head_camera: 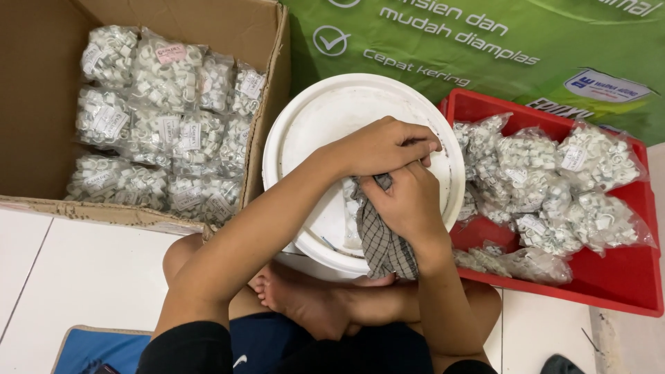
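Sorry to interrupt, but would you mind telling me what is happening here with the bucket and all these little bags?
A person sits cross-legged on the floor with a white bucket lid in front of them. Both hands meet over it: the left hand and right hand grip a checked cloth together. A cardboard box on the left holds clear bags of small white clips, and a red tray on the right holds more such bags.

hands 2 (377, 145) (409, 201) | cloth 1 (381, 239) | bucket lid 1 (325, 118) | cardboard box 1 (41, 104) | red tray 1 (623, 277)
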